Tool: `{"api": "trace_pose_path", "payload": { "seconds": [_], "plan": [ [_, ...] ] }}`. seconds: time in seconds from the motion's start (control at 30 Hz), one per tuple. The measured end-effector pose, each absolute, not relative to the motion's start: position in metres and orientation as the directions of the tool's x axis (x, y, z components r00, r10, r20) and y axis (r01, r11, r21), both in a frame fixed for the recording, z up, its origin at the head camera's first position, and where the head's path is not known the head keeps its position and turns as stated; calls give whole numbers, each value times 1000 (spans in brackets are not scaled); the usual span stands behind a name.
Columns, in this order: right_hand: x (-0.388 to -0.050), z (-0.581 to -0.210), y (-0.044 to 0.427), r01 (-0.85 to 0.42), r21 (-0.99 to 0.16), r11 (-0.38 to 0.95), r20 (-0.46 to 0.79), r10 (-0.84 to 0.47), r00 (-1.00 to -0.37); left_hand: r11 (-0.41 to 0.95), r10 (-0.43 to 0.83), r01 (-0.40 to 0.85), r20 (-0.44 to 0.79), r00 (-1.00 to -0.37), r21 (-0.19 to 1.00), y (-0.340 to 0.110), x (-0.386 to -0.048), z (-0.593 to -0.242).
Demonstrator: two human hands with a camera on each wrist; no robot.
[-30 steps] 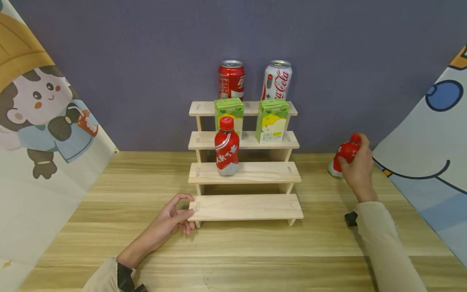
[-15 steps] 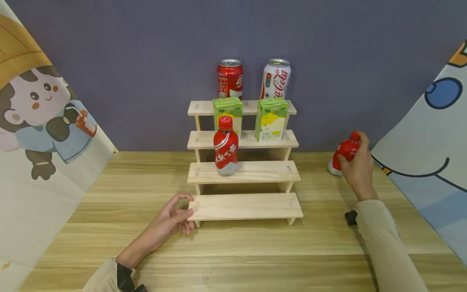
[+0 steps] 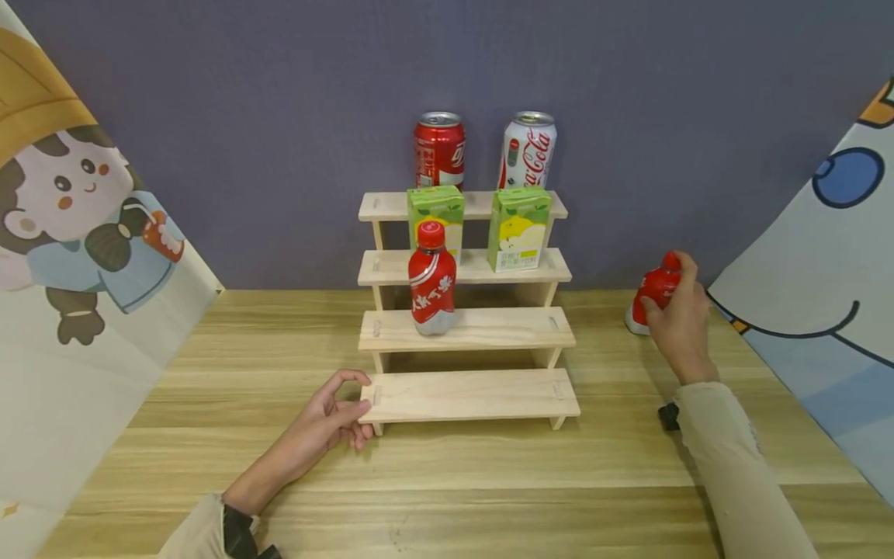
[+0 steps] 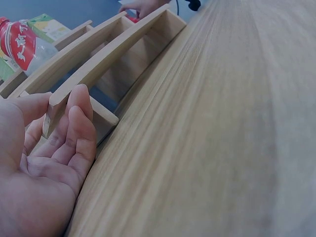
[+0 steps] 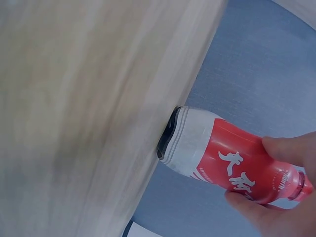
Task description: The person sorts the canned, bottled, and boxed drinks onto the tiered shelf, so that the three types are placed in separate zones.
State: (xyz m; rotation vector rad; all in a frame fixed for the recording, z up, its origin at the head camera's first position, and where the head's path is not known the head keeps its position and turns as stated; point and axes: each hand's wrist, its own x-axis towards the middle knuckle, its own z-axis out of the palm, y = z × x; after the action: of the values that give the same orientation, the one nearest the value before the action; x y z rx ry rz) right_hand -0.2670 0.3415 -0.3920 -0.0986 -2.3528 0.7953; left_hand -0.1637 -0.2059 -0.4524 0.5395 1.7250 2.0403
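Note:
In the head view my left hand grips the left end of the lowest board of a four-step wooden display rack. The left wrist view has the thumb and fingers on either side of that board's corner. Off to the right, my right hand holds a red plastic drink bottle by its upper part. Its base is at the tabletop, and the bottle leans slightly; whether it bears on the table I cannot tell. A matching red bottle stands on the second step from the bottom.
Two green juice cartons stand on the third step. A red cola can and a white cola can are on the top step. A dark wall closes the back; printed panels flank the wooden table.
My right hand and its bottle have shifted very slightly left in the head view. The left hand keeps its grip on the rack, and the other drinks stay in place.

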Motion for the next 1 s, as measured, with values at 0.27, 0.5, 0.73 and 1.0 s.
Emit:
{"api": "trace_pose_path", "payload": {
  "seconds": [0.27,0.5,0.73,1.0],
  "plan": [
    [-266,-392,339,-132,-566,814,562,263,-785,-149,545,-78,17,-838,986,-207,-164,-452],
    [-266,-382,332,-201,-516,833,613,195,-766,-156,546,-69,28,-837,985,-207,-164,-452],
    [-259,-361,316,-236,-510,827,610,154,-778,-156,546,-70,27,-838,985,-207,-164,-453],
    [-243,-334,290,-289,-482,827,620,89,-779,-168,550,-77,29,-835,983,-207,-164,-453]
  ]
}}
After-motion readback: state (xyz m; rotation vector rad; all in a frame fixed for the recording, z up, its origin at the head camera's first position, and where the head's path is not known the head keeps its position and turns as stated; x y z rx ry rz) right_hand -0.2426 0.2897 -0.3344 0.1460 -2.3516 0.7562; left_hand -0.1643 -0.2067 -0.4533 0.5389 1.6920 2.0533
